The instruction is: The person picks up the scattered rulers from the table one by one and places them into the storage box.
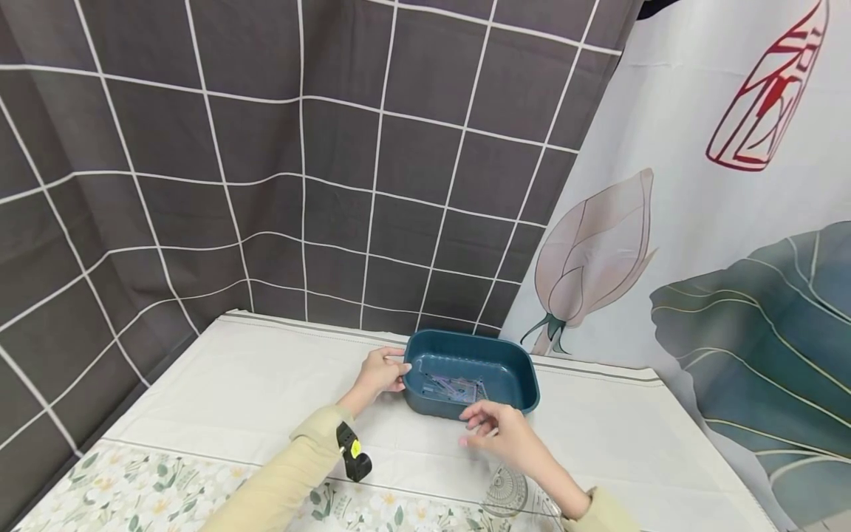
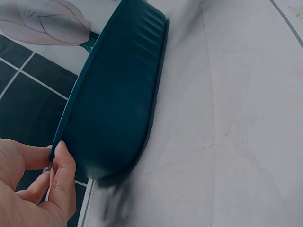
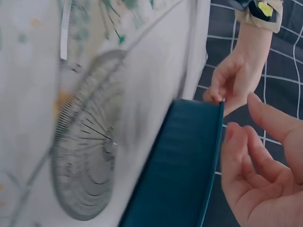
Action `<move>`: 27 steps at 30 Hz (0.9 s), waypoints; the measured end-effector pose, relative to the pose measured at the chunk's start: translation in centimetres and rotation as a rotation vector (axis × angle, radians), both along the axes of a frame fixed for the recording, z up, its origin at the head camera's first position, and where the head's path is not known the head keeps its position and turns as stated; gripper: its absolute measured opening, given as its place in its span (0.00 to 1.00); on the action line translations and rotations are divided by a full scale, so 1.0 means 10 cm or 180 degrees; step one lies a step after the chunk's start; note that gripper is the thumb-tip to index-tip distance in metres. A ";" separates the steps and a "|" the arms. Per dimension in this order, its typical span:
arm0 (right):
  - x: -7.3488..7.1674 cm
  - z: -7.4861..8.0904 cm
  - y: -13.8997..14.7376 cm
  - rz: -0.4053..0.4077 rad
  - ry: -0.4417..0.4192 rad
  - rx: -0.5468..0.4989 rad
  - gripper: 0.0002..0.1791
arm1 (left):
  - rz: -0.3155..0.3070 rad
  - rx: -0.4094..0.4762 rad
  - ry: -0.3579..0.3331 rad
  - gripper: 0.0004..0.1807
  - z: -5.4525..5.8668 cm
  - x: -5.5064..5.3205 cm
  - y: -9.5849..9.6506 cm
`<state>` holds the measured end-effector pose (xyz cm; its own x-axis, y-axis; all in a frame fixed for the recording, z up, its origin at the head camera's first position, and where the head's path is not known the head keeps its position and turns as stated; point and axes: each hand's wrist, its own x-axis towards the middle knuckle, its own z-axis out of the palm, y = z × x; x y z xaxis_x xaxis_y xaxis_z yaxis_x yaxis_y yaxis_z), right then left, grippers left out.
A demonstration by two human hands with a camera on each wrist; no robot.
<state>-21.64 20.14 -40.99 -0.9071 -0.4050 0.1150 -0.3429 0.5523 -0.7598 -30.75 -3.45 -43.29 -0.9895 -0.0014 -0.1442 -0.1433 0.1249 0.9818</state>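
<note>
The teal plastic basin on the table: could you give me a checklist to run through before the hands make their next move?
1. Left hand pinching the teal plastic basin at its rim: ok.
2. Basin upright on the tablecloth: ok.
3. Right hand holding nothing: ok.
4. Right hand touching the basin: cannot tell.
5. Transparent drawing templates all in the basin: not ok; a round template lies on the tablecloth.

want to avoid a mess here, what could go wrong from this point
The left hand pinches the blue bin at one end only, so a pull might swivel or tip it, sliding the clear pieces inside. The round clear template lies on the cloth near the right hand and could get knocked.
</note>
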 end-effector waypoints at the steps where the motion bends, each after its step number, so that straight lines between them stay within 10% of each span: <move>1: 0.02 -0.01 0.01 0.0036 -0.0090 0.0033 0.19 | 0.0002 0.0005 0.0002 0.21 0.00 0.00 0.00; 22: 0.44 -0.21 0.09 0.0245 -0.1219 0.0400 0.17 | 0.0025 -0.0001 -0.0023 0.21 0.00 0.00 0.00; 27: 0.52 -0.25 0.09 0.0228 -0.1146 0.0565 0.17 | 0.0020 -0.0015 -0.0006 0.21 0.00 0.00 0.00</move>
<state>-16.40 21.05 -43.46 -0.8453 -0.4536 -0.2824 -0.1146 0.6701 -0.7333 -30.74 -3.41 -43.27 -0.9893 -0.0083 -0.1460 -0.1458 0.1287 0.9809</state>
